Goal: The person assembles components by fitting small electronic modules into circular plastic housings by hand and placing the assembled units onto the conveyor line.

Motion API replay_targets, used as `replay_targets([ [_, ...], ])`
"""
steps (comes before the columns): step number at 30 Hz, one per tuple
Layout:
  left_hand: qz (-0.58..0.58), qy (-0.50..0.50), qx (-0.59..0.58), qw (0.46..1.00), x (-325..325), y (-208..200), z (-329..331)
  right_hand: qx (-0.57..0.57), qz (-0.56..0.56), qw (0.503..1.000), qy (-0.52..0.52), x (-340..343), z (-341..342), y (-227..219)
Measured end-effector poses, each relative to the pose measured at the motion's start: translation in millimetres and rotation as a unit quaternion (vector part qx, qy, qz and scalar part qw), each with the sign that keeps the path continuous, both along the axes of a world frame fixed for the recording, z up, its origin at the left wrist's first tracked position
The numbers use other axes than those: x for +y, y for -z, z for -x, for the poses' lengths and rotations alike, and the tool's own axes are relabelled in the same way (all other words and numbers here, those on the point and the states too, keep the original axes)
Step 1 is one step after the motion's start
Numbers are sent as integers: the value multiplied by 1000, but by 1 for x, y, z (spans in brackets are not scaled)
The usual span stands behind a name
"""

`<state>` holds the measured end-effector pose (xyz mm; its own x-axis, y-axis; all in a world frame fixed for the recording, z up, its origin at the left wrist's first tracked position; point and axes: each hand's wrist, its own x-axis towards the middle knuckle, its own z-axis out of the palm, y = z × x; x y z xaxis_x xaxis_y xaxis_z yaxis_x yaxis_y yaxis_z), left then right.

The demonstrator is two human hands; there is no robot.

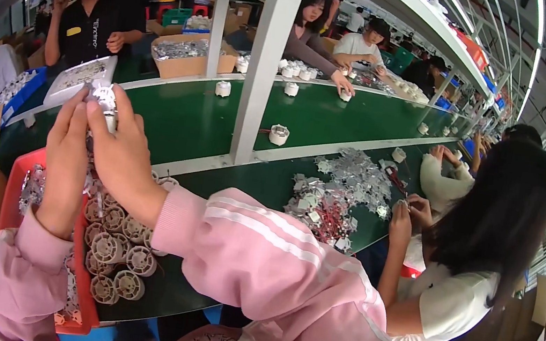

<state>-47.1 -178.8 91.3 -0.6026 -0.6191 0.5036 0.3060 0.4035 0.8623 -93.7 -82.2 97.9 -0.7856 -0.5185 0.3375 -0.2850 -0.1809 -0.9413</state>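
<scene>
Both my hands are raised over a red bin (14, 192) at the left of the bench. Between their fingertips is a small white part with shiny metal pieces (105, 100); its exact kind is hard to make out. My left hand (68, 157) has its fingers pressed against the part's near left side. From the right, my right hand (125, 159) closes round it with thumb and fingers, hiding much of it. Loose small metal parts lie in the bin below. Several round cream plastic housings (107, 249) are heaped beside the bin, next to my right forearm.
A green conveyor belt (190, 112) carries white round units (279, 135) past the bench. A grey post (265, 63) rises at its near edge. Metal plates (356, 179) and red-wired pieces (331, 227) are piled right of my arm, near a co-worker's hands (411, 212).
</scene>
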Motion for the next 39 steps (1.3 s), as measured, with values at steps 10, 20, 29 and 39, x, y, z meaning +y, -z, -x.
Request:
replay_targets([
  [10, 121, 84, -102, 984, 209, 9, 150, -168, 70, 970, 162, 199, 112, 18],
  [20, 103, 262, -94, 955, 347, 92, 321, -142, 13, 935, 325, 340, 262, 87],
  [29, -6, 436, -214, 874, 400, 146, 388, 49, -295, 851, 432, 427, 320, 141],
  [39, 345, 508, -227, 756, 366, 144, 390, 56, -485, 796, 358, 443, 308, 118],
])
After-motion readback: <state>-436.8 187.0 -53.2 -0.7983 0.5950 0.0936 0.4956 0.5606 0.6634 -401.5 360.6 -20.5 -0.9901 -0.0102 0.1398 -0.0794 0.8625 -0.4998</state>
